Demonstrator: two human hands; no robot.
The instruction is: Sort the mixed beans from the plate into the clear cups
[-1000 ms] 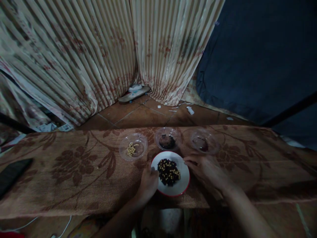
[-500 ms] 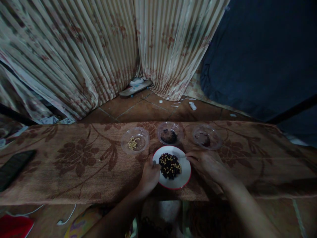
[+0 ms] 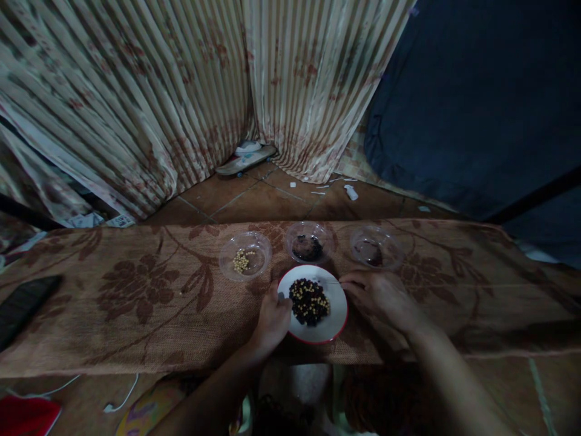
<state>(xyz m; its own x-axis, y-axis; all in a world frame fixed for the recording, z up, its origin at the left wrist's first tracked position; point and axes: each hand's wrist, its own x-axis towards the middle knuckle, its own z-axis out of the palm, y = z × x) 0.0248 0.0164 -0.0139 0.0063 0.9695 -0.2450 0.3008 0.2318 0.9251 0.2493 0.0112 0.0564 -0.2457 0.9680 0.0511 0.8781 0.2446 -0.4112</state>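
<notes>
A white plate (image 3: 336, 315) with a red rim sits at the table's near middle, a mixed heap of dark and pale yellow beans (image 3: 309, 303) on it. My left hand (image 3: 275, 318) is closed on the plate's left edge, thumb over the rim. In my right hand (image 3: 379, 297) is a pair of thin metal tweezers (image 3: 330, 281), pinched between the fingers, tips above the plate's upper right part. Behind the plate stand three clear bowls: the left bowl (image 3: 261, 263) with yellow beans (image 3: 240, 261), the middle bowl (image 3: 327, 233) with dark beans (image 3: 308, 248), the right bowl (image 3: 393, 242) with a few dark reddish ones.
A brown flowered cloth (image 3: 181, 333) covers the narrow table. A dark phone (image 3: 27, 306) lies at its left end. Beyond are striped curtains (image 3: 308, 79), a skateboard (image 3: 247, 160) on the tiled floor and a dark blue cloth (image 3: 476, 109). A white cable (image 3: 122, 396) lies below the near edge.
The view has shifted slightly, so everything sits a little further left and up. Both hands keep their places at the plate, and the tweezers stay over its upper right part.
</notes>
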